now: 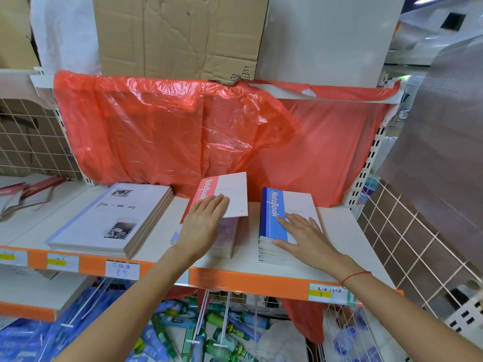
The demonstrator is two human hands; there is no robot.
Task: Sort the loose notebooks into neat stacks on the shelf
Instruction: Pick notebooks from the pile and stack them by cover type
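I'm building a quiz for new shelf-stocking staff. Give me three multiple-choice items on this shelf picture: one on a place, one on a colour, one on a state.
1. Where does the blue-spined stack stand?
A. right of the red-spined notebook
B. left of the white stack
C. in the wire basket below

2. What colour is the plastic sheet behind the notebooks?
A. green
B. red
C. black

3. How does the right hand lie?
A. clenched in a fist
B. flat on the blue-spined stack
C. hanging off the shelf

Key: 1 A, it is the rightmost stack; 2 B, red sheet drapes the back; 3 B, fingers lie straight on the cover.
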